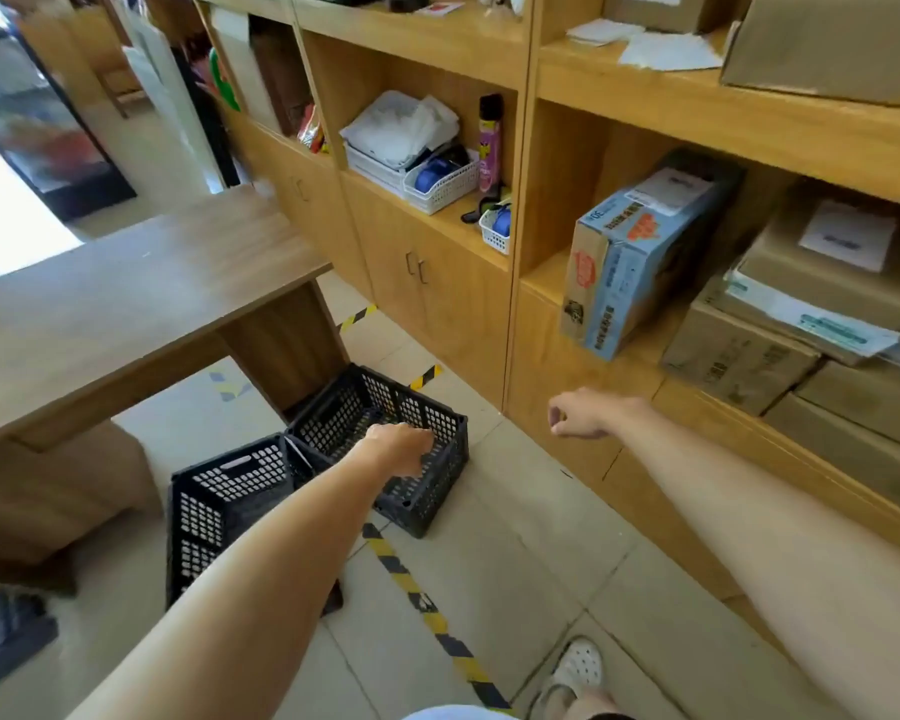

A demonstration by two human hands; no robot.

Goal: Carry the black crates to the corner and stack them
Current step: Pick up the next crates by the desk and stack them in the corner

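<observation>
Two black lattice crates stand on the tiled floor beside the desk's leg. The farther crate (427, 491) lies at an angle, and the nearer crate (219, 506) stands against its left corner. My left hand (400, 449) reaches over the farther crate's open top with its fingers bent downward. The fingertips are hidden behind the hand, so contact with the rim does not show. My right hand (575, 414) hangs in the air to the right of the crates, in front of the cabinet, with loosely curled fingers that hold nothing.
A wooden desk (126, 304) stands on the left. A wooden shelf unit (437, 283) with boxes and white baskets runs along the right. Yellow-black tape (427, 610) crosses the floor. My foot in a white shoe (578, 667) is at the bottom.
</observation>
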